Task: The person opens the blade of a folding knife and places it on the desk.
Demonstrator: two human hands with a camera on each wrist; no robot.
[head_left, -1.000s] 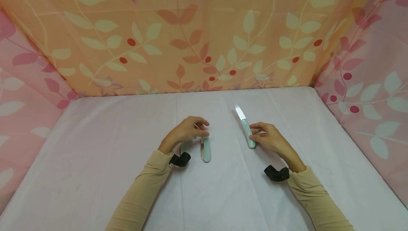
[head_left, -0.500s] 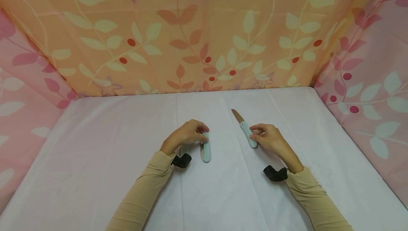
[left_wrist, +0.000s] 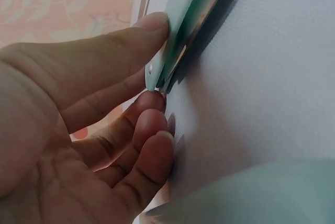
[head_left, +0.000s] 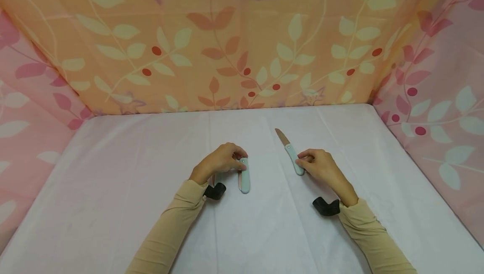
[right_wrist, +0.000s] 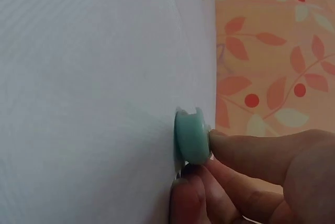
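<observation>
A folding knife with a mint handle and its blade folded out (head_left: 293,158) lies angled on the white cloth, and my right hand (head_left: 321,164) pinches the lower part of its handle. Only the handle's butt end (right_wrist: 192,137) shows large in the right wrist view. To the left is a second mint folding knife, folded (head_left: 245,179); my left hand (head_left: 223,158) holds its upper end between thumb and fingers. The left wrist view shows the thumb on this handle (left_wrist: 175,35). Another mint knife (left_wrist: 272,198) lies nearer the left wrist, mostly hidden in the head view.
A white cloth (head_left: 151,206) covers the table. An orange leaf-patterned curtain (head_left: 234,43) stands along the back edge, with pink patterned sheets (head_left: 435,110) at both sides. A black wrist camera (head_left: 326,206) sits on each forearm.
My left hand has come down onto the folded knife's upper end. The unfolded knife has been lowered and its tip shifted slightly; its blade looks brownish instead of bright.
</observation>
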